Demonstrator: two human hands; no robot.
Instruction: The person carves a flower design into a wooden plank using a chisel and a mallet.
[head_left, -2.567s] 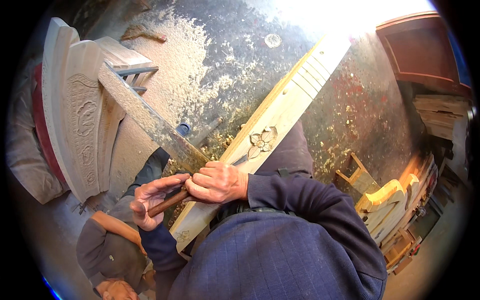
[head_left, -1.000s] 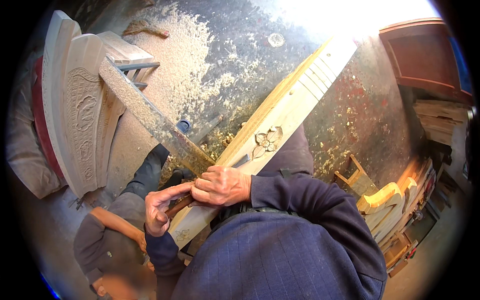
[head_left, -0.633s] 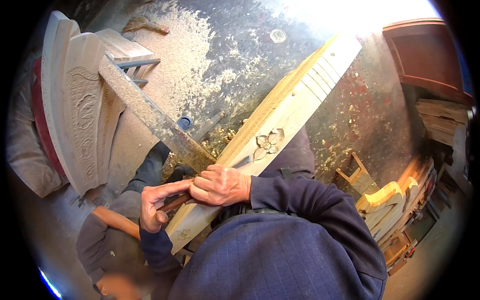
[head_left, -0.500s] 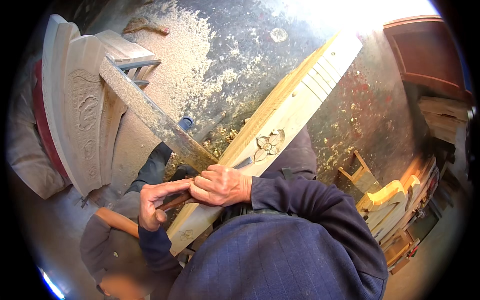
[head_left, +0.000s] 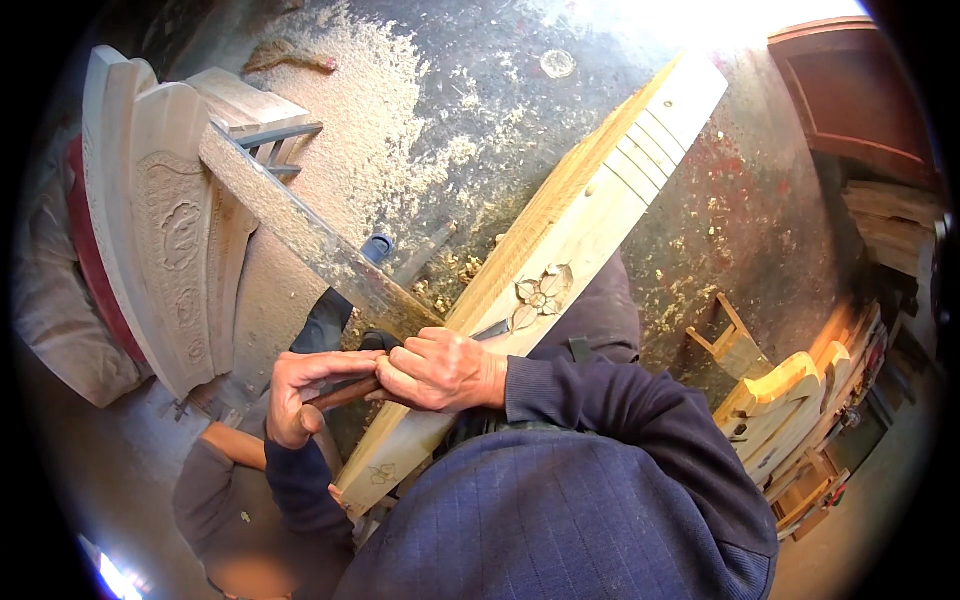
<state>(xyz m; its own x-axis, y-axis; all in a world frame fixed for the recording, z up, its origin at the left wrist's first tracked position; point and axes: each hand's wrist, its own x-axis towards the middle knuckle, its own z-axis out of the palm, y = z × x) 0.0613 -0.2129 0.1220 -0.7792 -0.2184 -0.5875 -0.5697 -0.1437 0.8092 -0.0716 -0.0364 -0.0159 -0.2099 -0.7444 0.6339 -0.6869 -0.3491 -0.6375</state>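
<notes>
A long pale wooden beam (head_left: pixel 590 225) slants across in front of me, with a carved flower (head_left: pixel 542 297) on its upper face. My right hand (head_left: pixel 440 370) is closed around a carving chisel, resting on the beam; the chisel's blade (head_left: pixel 492 330) pokes out toward the flower's lower left petals. Behind that fist runs the wooden handle (head_left: pixel 345 393). My left hand (head_left: pixel 298 398) holds the handle's rear part, fingers stretched along its top and thumb underneath, fingertips touching the right hand. A fainter flower outline (head_left: pixel 382 474) marks the beam's near end.
A dusty board (head_left: pixel 310 245) runs from the beam to a carved panel (head_left: pixel 180 240) at the left. Sawdust (head_left: pixel 365 120) covers the floor beyond. Another person's arm (head_left: pixel 235 447) is close at lower left. A small wooden stool (head_left: pixel 735 345) and stacked wooden parts (head_left: pixel 790 400) stand right.
My left hand has risen slightly at the handle's rear. The right hand keeps its grip, and the blade stays beside the flower. The whole view has shifted a little.
</notes>
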